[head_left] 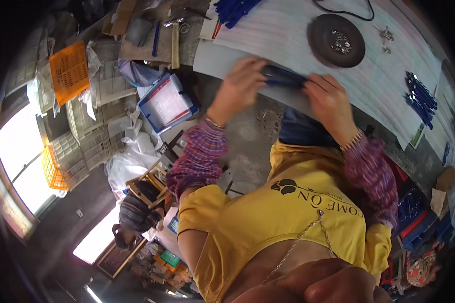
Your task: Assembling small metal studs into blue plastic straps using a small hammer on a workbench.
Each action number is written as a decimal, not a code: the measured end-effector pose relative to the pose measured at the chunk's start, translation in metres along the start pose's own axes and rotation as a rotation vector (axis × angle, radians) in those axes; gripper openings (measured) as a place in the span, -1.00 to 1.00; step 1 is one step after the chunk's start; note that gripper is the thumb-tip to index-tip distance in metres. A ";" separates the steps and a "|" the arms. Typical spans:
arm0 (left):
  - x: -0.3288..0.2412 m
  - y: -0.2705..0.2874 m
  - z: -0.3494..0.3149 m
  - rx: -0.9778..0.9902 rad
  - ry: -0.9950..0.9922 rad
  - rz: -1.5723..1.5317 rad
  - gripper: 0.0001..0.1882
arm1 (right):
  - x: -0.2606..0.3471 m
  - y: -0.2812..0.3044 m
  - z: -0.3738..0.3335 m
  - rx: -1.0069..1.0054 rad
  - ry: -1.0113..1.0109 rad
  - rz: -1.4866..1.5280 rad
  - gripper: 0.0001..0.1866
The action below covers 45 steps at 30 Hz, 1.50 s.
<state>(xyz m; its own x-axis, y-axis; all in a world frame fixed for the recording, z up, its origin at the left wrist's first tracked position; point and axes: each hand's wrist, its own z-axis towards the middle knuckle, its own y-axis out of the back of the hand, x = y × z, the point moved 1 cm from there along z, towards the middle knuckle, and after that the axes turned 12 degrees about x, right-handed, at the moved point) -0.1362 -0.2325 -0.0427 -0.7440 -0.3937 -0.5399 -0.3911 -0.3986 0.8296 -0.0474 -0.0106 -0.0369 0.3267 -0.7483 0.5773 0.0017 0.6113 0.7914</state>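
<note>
Both my hands are at the near edge of the white-covered table (pixel 275 45), with a dark blue strap-like strip (pixel 287 77) stretched between them. My left hand (pixel 241 87) is closed on its left end, slightly smeared by motion. The right end is pinched between the thumb and fingers of my right hand (pixel 329 101). The strip looks doubled, with a gap in the middle; its exact kind is hard to make out. Beyond my right hand lies a dark round dish (pixel 313 43) with small shiny metal pieces (pixel 340 42) in it.
Blue strips lie in a far bundle (pixel 235 11) and a right-hand bundle (pixel 420 98). Loose metal bits (pixel 387 34) and a black cable (pixel 344 11) are near the dish. A hammer (pixel 175 43) rests at left, above a blue bin (pixel 167 103). Another person (pixel 136 212) sits behind.
</note>
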 end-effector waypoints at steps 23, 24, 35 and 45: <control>0.030 0.021 -0.018 -0.038 0.103 0.045 -0.84 | 0.006 -0.024 0.038 0.066 0.094 0.104 -0.81; 0.029 0.022 -0.018 -0.053 0.130 0.010 -0.84 | 0.006 -0.026 0.039 0.052 0.093 0.102 -0.81; -0.018 -0.018 0.013 -0.063 -0.041 -0.107 -0.84 | -0.002 0.023 -0.025 0.024 -0.053 -0.009 -0.79; 0.007 0.000 0.000 -0.009 0.105 -0.089 -0.85 | -0.003 -0.004 0.007 0.077 0.010 0.044 -0.82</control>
<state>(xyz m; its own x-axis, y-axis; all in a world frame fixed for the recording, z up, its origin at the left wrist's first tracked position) -0.1411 -0.2351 -0.0460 -0.6453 -0.4410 -0.6237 -0.4476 -0.4433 0.7766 -0.0548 -0.0124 -0.0409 0.3347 -0.7184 0.6098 -0.0854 0.6214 0.7789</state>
